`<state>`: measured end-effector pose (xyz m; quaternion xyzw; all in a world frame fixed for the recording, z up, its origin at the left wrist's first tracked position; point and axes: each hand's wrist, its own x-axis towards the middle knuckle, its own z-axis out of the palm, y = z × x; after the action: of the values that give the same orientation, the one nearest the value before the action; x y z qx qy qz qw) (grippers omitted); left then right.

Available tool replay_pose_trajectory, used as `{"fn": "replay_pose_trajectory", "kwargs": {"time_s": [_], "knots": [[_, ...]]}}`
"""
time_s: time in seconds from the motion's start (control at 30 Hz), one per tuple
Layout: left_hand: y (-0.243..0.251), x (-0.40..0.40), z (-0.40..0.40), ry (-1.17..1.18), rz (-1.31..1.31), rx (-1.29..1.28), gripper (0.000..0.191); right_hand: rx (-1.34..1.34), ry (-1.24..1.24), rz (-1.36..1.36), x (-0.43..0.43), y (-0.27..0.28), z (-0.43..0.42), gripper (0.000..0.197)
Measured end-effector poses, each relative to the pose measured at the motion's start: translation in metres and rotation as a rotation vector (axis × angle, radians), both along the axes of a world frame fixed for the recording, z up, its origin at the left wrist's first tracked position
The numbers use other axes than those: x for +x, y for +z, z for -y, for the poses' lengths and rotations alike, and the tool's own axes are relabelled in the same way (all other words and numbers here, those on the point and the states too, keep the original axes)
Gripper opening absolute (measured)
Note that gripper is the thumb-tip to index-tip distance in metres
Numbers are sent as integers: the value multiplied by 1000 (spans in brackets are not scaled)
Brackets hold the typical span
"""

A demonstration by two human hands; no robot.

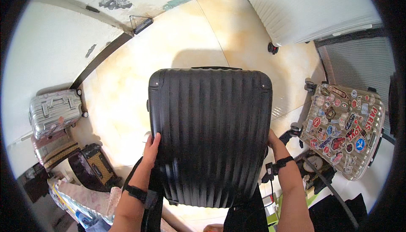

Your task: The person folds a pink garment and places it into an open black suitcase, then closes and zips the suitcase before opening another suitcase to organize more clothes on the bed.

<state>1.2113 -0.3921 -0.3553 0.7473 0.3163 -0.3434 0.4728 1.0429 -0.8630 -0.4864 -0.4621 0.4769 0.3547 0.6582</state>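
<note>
A black ribbed hard-shell suitcase [209, 130] fills the middle of the view, its broad grooved face turned up toward me. My left hand [151, 148] grips its left side, thumb along the edge and fingers partly out of sight. On the opposite side my right hand [273, 139] holds the right edge, with most of its fingers hidden behind the case. A dark handle [217, 68] shows at the far end. Each wrist wears a black strap, and a cable hangs from the right one.
Tiled floor [127, 73] lies beyond. A white suitcase [311, 10] with wheels stands at the far right, a sticker-covered suitcase [344, 130] at the right. At left are a silver case [57, 111] and a brown patterned case [100, 167]. A white wall [47, 48] curves along the left.
</note>
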Motion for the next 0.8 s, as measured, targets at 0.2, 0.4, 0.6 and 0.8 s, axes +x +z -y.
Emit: {"fn": "replay_pose_trajectory", "kwargs": {"time_s": [0.2,0.4,0.6,0.8], "knots": [[-42,3,-22,164,-39,-257,80,15,-124,43,16,23,-22,60],[-14,26,-27,235,-49,-149,90,-107,-60,43,26,98,-46,61],[8,47,-56,407,-97,-402,104,-426,-4,4,50,212,-85,63],[57,67,-47,480,4,-507,98,-559,-218,268,49,354,-128,50]]}}
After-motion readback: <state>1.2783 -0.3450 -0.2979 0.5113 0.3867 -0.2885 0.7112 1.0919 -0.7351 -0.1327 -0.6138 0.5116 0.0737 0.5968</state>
